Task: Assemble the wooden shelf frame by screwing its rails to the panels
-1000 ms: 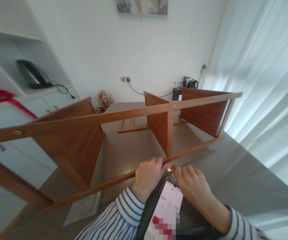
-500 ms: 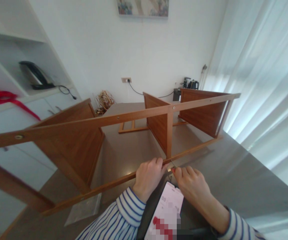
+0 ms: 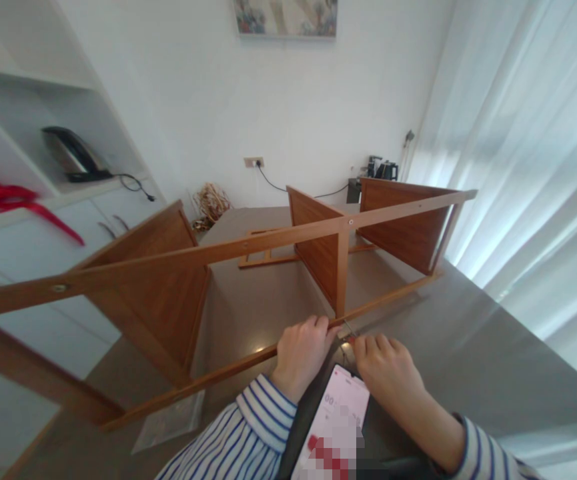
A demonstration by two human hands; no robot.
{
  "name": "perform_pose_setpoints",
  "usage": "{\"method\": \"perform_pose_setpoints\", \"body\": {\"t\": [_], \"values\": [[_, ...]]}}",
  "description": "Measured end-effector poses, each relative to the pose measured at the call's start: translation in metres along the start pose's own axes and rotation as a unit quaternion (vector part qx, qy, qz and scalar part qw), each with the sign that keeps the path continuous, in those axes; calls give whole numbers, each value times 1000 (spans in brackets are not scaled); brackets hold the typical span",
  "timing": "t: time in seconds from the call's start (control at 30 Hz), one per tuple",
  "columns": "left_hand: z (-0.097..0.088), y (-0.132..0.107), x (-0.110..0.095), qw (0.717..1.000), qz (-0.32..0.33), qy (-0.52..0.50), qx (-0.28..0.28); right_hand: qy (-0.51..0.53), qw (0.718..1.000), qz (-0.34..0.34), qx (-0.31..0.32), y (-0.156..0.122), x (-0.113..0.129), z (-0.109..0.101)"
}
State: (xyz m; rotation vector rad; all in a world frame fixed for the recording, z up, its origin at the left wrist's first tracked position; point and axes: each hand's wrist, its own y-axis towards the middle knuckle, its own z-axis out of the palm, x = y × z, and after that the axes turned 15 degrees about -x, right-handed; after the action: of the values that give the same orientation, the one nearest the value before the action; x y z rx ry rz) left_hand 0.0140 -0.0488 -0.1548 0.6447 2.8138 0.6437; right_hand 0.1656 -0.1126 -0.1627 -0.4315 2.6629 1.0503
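Note:
A brown wooden shelf unit lies on its side on the grey table, its panels standing between two long rails. My left hand is wrapped around the lower front rail, just left of the middle panel's upright. In my right hand, closed, is a thin metal tool like a hex key; its shaft meets the rail near that upright. My fingers hide the tool's other end. Below my hands lies a phone with a lit timer screen.
A clear plastic bag lies on the grey table by the left part of the rail. Behind the unit is a small wooden frame. A kettle stands on the left shelf; a sheer curtain hangs at right.
The unit's left end has shifted slightly right and down in view. My right hand has moved a little right, away from the rail, with more of the tool's shaft showing. My left hand keeps its grip.

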Motion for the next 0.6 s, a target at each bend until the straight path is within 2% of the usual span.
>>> {"method": "perform_pose_setpoints", "body": {"t": [0.3,0.6], "values": [[-2,2,-2,1000,-9,-7,17,-14,999,0,46,8,5,-1],[-1,3,-3,999,-11,-19,23,0,998,-2,56,12,2,-2]]}}
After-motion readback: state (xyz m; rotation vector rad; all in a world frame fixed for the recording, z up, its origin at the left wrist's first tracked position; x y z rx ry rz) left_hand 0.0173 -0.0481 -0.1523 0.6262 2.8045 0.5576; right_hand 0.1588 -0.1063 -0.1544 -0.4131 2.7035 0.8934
